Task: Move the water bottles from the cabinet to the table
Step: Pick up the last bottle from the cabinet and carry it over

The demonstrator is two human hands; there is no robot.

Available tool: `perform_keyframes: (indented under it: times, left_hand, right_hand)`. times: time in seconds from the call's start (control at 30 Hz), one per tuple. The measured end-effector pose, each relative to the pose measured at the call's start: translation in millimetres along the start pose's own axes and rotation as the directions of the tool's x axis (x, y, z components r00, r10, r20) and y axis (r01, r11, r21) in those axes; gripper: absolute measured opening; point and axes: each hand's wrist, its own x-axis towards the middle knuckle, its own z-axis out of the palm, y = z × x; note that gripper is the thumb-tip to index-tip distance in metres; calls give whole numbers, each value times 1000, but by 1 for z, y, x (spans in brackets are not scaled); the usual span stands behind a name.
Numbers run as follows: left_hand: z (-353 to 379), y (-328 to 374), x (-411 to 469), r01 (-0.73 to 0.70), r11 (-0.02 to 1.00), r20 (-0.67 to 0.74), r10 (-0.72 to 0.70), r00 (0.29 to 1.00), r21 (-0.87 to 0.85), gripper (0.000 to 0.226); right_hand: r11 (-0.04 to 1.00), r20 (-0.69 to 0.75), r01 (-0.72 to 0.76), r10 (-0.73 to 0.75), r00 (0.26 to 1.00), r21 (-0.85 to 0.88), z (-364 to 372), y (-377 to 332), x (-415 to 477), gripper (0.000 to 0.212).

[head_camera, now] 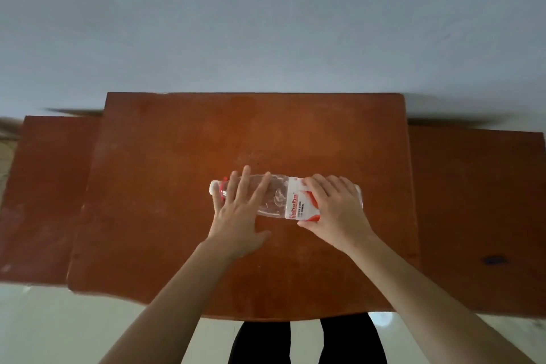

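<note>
I watched the left forearm point(177, 289) rise from 7 o'clock and the right forearm point(413, 287) from 5 o'clock, both bare and converging toward centre. The left hand point(236, 213) lay flat with straight, spread fingers pointing to 12 across the water bottle point(274, 198). The right hand point(336, 207) curled its fingers over the bottle's 3 o'clock end, thumb on the near side.

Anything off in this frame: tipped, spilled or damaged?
The water bottle lies on its side on the table, cap toward the left, not upright. The left hand rests flat on its neck end; the right hand grips the label end. No spill shows. A small dark mark sits on the wood at far right.
</note>
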Motion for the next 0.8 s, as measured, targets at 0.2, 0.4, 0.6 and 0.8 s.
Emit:
perform_keyframes:
  times: [0.2, 0.4, 0.6, 0.8]
  left_hand:
    - [6, 0, 6, -25, 998, 40, 23, 999, 56, 109]
    - [22, 25, -12, 130, 991, 29, -131, 991, 27, 108]
    - [28, 41, -18, 235, 972, -15, -236, 972, -28, 98]
    - [38, 77, -72, 330, 937, -66, -338, 939, -111, 81]
  right_hand:
    - [985, 165, -46, 74, 984, -165, 5, -15, -12, 111]
    - [953, 255, -106, 182, 950, -284, 11, -19, -22, 141]
    - [946, 232, -91, 168, 958, -311, 10, -20, -26, 116]
    - [970, 217, -71, 123, 968, -232, -20, -27, -74, 83]
